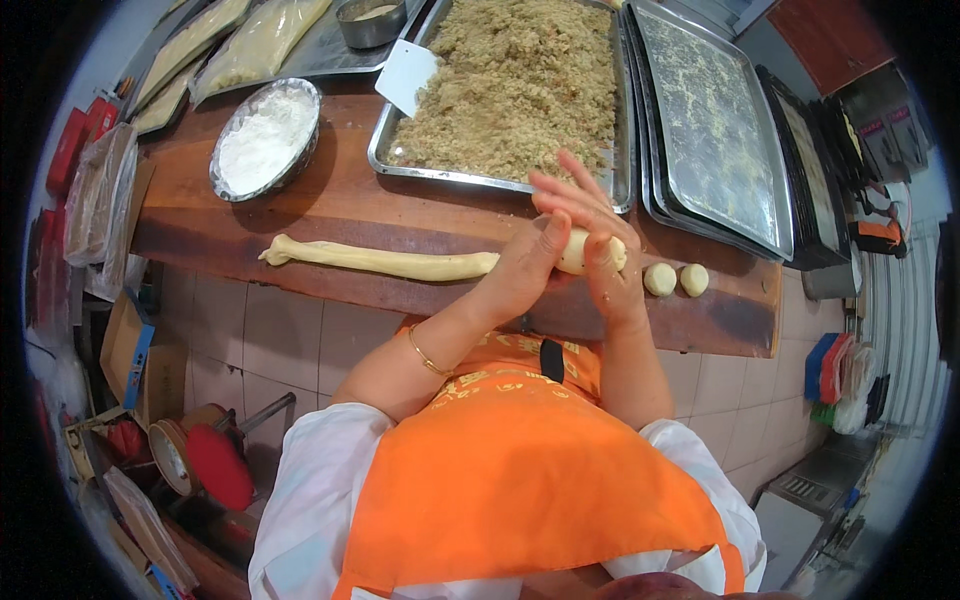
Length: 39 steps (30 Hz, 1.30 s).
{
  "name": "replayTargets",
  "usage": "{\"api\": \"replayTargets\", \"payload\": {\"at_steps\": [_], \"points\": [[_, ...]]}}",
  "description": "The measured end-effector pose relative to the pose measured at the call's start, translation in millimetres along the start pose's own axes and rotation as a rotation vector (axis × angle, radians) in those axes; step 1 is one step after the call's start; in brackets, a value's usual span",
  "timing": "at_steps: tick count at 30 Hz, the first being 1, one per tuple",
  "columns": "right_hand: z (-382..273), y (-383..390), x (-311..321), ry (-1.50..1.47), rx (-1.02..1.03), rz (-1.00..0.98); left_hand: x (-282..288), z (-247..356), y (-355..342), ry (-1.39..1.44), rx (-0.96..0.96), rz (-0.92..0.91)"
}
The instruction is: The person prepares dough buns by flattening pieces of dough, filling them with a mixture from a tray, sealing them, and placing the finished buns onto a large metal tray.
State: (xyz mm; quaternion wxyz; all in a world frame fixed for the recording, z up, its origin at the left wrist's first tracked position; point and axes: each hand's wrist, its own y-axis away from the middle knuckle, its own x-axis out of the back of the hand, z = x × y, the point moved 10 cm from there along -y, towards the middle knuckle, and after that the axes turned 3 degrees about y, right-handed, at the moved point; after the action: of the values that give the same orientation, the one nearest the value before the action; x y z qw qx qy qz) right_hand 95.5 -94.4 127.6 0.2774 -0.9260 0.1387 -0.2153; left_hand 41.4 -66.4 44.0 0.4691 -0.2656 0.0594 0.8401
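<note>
From where I stand, the person's bare left hand (520,268) and right hand (616,290) are together, closed around a smooth, rounded lump of pale yellow dough (575,253), held above the front part of the table. The fingers overlap it, so I cannot tell whether its far side is sealed. If one palm presses harder than the other, I'd expect the dough to thin or split there; damp skin could make it stick and drag.

Just beside the left hand lies the end of a long, pale yellow dough rope (380,262), stretched out to the left. A careless sweep of that wrist could catch, kink or smear it.

Right of the hands, two small, round, cream-coloured dough balls (660,279) sit side by side near the front edge of the brown wooden table (172,222); a nudge from the right forearm might roll one towards the tiled floor (345,335).

Farther back, a shallow silver metal tray (450,178) holds a heap of crumbly, golden-brown mixture (510,90). Loose crumbs on the fingers could spoil a clean dough surface. A flat white scraper (406,76) leans across the tray's left rim, where a bump could tip it off. To its left, a round metal bowl (303,160) of white flour (262,143) stands well apart, a reach away if things turn tacky.
</note>
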Motion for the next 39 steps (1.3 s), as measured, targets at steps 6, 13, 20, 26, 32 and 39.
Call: {"api": "replayTargets", "payload": {"at_steps": [6,13,20,26,32,39], "points": [[33.1,7.9,9.2,-0.176,-0.108,0.018,-9.4,4.6,3.8,-0.117,0.013,0.048],[16.2,5.7,-0.1,-0.157,-0.065,-0.081,-1.3,13.0,1.1,-0.158,-0.082,-0.044],[19.9,8.0,11.2,-0.281,-0.081,0.15,-9.4,0.3,3.4,-0.248,-0.018,-0.042],[28.9,9.7,3.7,-0.274,-0.113,-0.098,-16.7,29.8,-1.3,-0.398,-0.303,-0.018],[18.6,6.2,4.3,-0.308,-0.087,0.179,-17.5,22.0,5.0,-0.256,-0.062,-0.023],[32.3,11.1,5.7,-0.334,-0.077,0.032,-15.5,16.2,10.4,-0.306,-0.171,0.087]]}}
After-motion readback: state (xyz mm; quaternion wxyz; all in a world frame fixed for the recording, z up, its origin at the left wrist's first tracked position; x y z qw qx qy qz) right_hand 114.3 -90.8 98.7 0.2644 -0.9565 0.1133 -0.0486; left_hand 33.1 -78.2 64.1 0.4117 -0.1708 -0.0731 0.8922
